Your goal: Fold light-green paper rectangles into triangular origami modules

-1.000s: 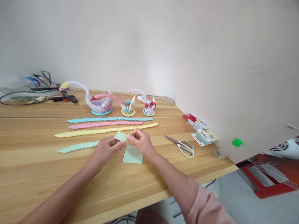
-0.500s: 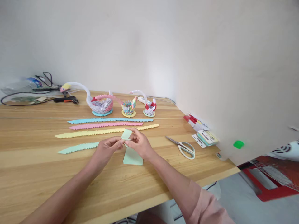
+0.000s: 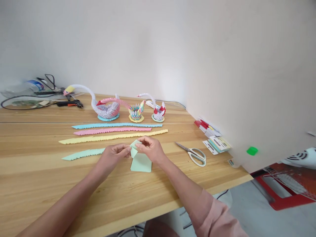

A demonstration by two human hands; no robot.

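Note:
A small light green paper piece (image 3: pixel 134 147), partly folded, is held between both hands above the table. My left hand (image 3: pixel 116 155) pinches its left side, and my right hand (image 3: pixel 149 148) pinches its right side. Flat on the table just below lies a light green paper stack (image 3: pixel 141 164). The right end of a pleated green strip (image 3: pixel 82 154) is hidden behind my left hand. Farther back lie pleated strips in yellow (image 3: pixel 111 137), pink (image 3: pixel 112 131) and blue (image 3: pixel 117 125).
Scissors (image 3: pixel 194 153) lie to the right, near packs of coloured paper (image 3: pixel 217 144) by the wall. Folded paper swans (image 3: pixel 107 110) stand at the back. Pliers (image 3: pixel 70 103), cables and a plastic bottle (image 3: pixel 24 88) are at the back left.
The small green paper has been turned and now shows an angled fold. My right hand has shifted slightly right, and its fingers have changed their hold.

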